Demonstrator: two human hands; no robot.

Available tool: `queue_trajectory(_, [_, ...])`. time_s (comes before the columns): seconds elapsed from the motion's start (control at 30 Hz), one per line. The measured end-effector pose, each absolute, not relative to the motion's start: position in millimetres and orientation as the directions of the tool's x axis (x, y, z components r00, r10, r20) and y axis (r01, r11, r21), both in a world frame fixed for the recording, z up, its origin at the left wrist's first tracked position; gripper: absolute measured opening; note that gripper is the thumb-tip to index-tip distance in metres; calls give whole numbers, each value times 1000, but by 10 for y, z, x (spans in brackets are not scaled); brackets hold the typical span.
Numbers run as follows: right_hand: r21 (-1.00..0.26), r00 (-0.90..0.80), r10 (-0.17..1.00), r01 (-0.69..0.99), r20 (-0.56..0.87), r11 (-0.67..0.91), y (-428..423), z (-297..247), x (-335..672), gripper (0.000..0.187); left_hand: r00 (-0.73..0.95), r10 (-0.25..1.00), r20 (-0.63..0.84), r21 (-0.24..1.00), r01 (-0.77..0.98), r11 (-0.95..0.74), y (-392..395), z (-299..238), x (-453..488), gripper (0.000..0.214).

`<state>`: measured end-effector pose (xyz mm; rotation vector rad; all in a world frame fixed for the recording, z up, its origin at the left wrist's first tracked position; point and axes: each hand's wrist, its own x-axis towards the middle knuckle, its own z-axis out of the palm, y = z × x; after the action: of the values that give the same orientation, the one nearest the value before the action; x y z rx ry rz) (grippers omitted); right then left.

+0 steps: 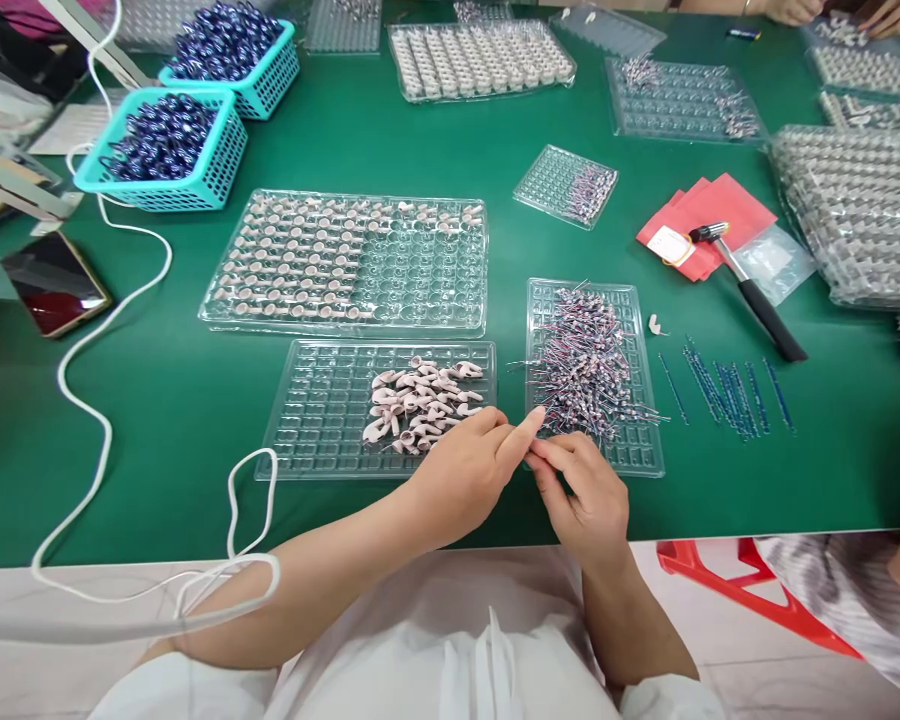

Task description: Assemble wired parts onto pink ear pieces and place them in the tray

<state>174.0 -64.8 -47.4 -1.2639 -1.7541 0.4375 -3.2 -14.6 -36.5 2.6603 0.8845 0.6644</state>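
At the near side of the green tabletop (195, 510), I watch the person's left hand (469, 470) and right hand (589, 500) meet at the fingertips, by the near left corner of a clear plastic tray (649, 455). The left has its fingers curled, one digit stretched out; the right has thumb and fingertips drawn close together. Whether either grips something small I cannot tell. That tray bears a tangled heap of small wired parts (585, 355); beside it, just past the left hand, pale pink hook-shaped shells (420, 400) are piled on a second clear tray (315, 410). Thin blue strips (736, 400) lie off to the right. Farther away I see a wide clear tray (420, 275) part filled with pale pieces, a black-handled hammer (771, 320) and, beyond, two turquoise plastic baskets (225, 155) of glossy dark-blue pieces (161, 135)
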Motion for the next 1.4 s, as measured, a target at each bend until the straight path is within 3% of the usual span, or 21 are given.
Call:
queue_trajectory(0.27, [-732,-103,892,535,439,422,-647,-471,1729,24,706,612,357,392,482,-784,-167,-373,-4,54])
queue_trajectory(0.4, [-748,-41,894,531,446,397,-644,-449,1741,24,646,684,339,561,445,-698,-156,-336,-13,48])
queue_trajectory(0.53, [-792,17,894,471,448,388,-650,-440,1779,29,586,769,255,780,345,-522,-109,-238,-44,23])
queue_trajectory(0.7, [-884,30,932,328,362,333,-690,-469,1828,32,532,834,145,915,249,-318,-87,-138,-44,15])
queue_trajectory(0.83, [-917,87,946,288,313,277,-716,-500,1840,28,496,858,133,942,207,-265,-91,-129,-36,16])
queue_trajectory(1.03, [-905,99,930,285,355,315,-703,-501,1822,17,502,842,198,930,175,-323,-87,-151,-36,15])
queue_trajectory(1.4, [-910,95,919,213,382,356,-701,-460,1802,31,506,812,291,895,156,-418,-91,-175,-33,15])
